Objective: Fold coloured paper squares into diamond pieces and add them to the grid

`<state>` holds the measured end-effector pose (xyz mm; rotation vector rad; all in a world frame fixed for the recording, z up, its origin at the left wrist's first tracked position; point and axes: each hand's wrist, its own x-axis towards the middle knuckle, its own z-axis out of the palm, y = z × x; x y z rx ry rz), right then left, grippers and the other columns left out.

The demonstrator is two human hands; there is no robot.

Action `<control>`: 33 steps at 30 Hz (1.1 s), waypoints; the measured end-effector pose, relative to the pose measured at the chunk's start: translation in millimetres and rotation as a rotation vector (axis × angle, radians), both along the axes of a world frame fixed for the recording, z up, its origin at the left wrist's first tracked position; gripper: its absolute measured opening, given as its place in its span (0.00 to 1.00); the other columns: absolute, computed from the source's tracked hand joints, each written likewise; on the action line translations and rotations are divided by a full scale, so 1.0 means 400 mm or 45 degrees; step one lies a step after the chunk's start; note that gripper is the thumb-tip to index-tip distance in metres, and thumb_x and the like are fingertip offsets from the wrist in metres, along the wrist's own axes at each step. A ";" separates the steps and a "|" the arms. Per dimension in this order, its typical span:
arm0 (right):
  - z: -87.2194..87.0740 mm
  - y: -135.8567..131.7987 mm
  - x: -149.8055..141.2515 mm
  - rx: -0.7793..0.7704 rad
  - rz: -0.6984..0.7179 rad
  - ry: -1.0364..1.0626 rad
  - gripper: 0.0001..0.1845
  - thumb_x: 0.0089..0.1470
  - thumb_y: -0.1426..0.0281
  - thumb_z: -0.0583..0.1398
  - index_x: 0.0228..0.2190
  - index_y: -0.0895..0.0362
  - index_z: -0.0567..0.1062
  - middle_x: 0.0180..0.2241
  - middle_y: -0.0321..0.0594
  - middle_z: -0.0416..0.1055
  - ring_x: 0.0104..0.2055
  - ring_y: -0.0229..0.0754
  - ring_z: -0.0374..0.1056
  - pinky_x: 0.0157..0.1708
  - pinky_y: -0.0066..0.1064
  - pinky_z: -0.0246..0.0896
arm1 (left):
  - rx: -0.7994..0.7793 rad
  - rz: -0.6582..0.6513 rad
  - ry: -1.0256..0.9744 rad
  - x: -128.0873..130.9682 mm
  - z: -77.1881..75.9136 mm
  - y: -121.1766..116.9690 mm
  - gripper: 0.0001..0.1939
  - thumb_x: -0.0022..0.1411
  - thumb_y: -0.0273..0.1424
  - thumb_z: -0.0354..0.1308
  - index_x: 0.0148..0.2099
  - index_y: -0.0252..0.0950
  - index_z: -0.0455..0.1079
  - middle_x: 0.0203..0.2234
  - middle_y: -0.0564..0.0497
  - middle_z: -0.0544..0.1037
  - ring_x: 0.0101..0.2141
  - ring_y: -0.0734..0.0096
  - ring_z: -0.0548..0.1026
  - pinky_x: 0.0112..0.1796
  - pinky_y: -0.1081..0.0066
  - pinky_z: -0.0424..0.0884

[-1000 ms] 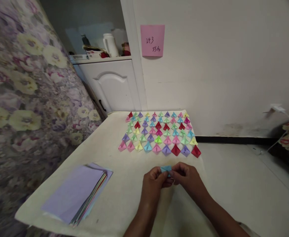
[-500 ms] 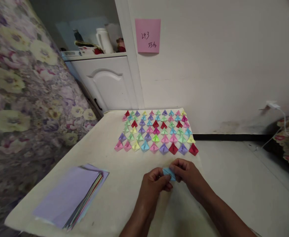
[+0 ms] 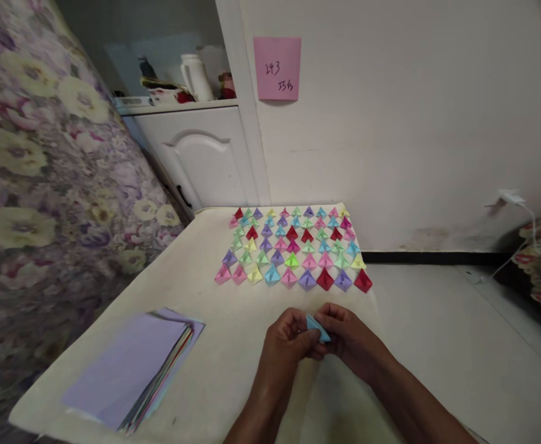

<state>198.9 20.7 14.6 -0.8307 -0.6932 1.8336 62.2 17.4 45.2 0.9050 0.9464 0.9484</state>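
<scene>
A small piece of folded blue paper [image 3: 318,330] is held between both hands above the front right of the table. My left hand [image 3: 290,338] pinches it from the left, thumb pressed on its face. From the right, my right hand [image 3: 343,330] grips its other side with thumb and fingers; parts of those fingers are hidden. The paper now shows a narrow, slanted triangular shape. Beyond the hands, several small folded paper pieces [image 3: 291,261] in many colours stand in rows.
A stack of coloured paper [image 3: 127,370], lilac on top, lies at the table's left front. The cream-covered table [image 3: 178,265] meets the wall, where a pink note [image 3: 277,69] hangs. A floral curtain [image 3: 44,216] borders the left; a white cabinet [image 3: 206,154] stands behind.
The blue paper has gone from a flatter, squarish shape to a narrow, slanted triangle. My right hand has shifted slightly down, and its fingers have closed in around the paper.
</scene>
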 end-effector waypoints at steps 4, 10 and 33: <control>0.005 -0.006 -0.013 -0.021 0.020 0.119 0.14 0.46 0.64 0.64 0.23 0.58 0.66 0.18 0.31 0.64 0.19 0.31 0.59 0.23 0.26 0.54 | -0.026 0.030 -0.033 -0.001 -0.003 0.001 0.12 0.48 0.27 0.64 0.33 0.34 0.64 0.21 0.54 0.74 0.20 0.73 0.74 0.24 0.74 0.69; -0.009 -0.009 -0.024 -0.102 -0.019 0.191 0.12 0.46 0.67 0.65 0.25 0.59 0.67 0.20 0.30 0.63 0.20 0.29 0.57 0.25 0.25 0.54 | -0.072 0.033 -0.026 -0.003 -0.006 0.004 0.14 0.46 0.28 0.65 0.36 0.33 0.67 0.22 0.53 0.74 0.20 0.72 0.74 0.26 0.72 0.71; -0.015 -0.008 -0.021 -0.098 -0.023 0.072 0.10 0.41 0.74 0.64 0.25 0.57 0.67 0.19 0.29 0.64 0.20 0.31 0.59 0.24 0.26 0.54 | -0.103 -0.087 0.167 -0.020 -0.016 0.020 0.21 0.45 0.29 0.65 0.44 0.31 0.70 0.20 0.52 0.75 0.22 0.74 0.74 0.27 0.74 0.69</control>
